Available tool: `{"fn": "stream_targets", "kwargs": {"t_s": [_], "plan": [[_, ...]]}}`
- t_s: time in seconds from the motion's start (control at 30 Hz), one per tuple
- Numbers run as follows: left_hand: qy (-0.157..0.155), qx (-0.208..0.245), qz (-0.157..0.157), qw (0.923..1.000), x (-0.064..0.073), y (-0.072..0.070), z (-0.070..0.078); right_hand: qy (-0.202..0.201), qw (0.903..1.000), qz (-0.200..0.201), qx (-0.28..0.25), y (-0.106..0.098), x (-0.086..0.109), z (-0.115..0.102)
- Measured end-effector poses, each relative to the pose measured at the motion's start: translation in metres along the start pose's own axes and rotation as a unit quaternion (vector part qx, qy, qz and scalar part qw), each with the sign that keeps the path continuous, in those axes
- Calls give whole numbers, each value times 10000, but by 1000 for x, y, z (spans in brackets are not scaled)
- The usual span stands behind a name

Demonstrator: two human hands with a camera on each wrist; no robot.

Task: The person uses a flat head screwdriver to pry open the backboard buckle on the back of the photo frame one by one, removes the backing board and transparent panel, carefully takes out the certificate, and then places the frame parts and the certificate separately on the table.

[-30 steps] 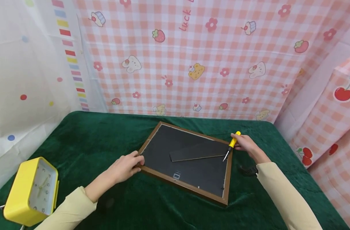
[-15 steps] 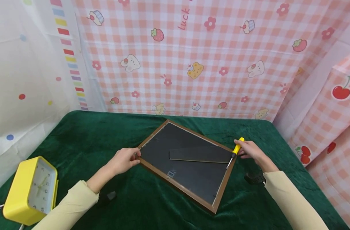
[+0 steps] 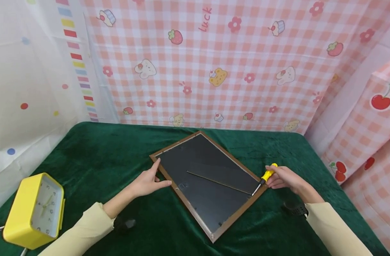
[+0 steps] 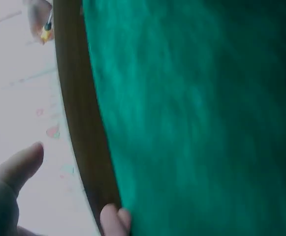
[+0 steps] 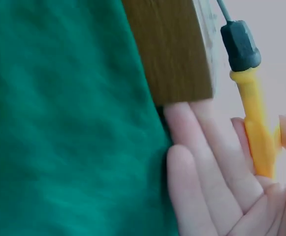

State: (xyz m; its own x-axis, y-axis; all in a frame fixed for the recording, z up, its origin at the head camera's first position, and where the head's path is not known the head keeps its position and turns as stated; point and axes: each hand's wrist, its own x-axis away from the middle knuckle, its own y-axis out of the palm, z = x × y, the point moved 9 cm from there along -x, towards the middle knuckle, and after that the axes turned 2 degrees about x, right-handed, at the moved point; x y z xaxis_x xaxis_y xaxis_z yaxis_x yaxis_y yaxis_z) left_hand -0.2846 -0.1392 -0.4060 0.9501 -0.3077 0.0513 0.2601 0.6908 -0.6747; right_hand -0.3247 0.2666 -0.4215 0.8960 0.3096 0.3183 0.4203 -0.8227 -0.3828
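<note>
A brown wooden picture frame [image 3: 191,209] lies face down, corner toward me, on green cloth. Its black back panel [image 3: 207,153] carries a support leg [image 3: 218,182], seen almost edge-on. My left hand [image 3: 147,182] is at the frame's left edge, index finger extended along it. In the left wrist view, fingertips [image 4: 114,221] touch the wooden side while the thumb [image 4: 24,167] stands apart. My right hand [image 3: 287,182] pinches a yellow-handled screwdriver [image 3: 269,173] between thumb and index finger; its tip meets the panel near the leg's right end. Other right fingers touch the frame's corner [image 5: 174,73].
A yellow alarm clock [image 3: 25,211] with a cord stands at the left. Green velvet cloth [image 3: 118,142] covers the table. A pink checked curtain [image 3: 195,64] hangs behind, and a black wrist device [image 3: 294,208] sits by the right sleeve.
The picture frame has rotated clockwise on the cloth. My right hand with the screwdriver has moved right and toward me. My left hand's fingers have loosened from the frame, the thumb now spread.
</note>
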Motion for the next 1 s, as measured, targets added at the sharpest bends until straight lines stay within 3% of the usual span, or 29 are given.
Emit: {"fn": "stream_targets", "kwargs": {"t_s": [0.1,0.2,0.4,0.7,1.0], "plan": [[-140,-111,123,9998,-7,4,1,-93,9983,-492,-309,16,5,1],[-92,-84,191,9997,-16,3,-1,-288,9938,-1013,-353,34,10,-2],[-32,419,-293,9987,-33,2,-5,-486,9793,-1964,-80,65,19,-17],[-104,483,-764,9959,-56,2,-6,-385,9637,-2643,7,96,29,-26],[384,50,-720,9967,-67,5,5,-368,9328,-3586,-8,132,45,-34]]}}
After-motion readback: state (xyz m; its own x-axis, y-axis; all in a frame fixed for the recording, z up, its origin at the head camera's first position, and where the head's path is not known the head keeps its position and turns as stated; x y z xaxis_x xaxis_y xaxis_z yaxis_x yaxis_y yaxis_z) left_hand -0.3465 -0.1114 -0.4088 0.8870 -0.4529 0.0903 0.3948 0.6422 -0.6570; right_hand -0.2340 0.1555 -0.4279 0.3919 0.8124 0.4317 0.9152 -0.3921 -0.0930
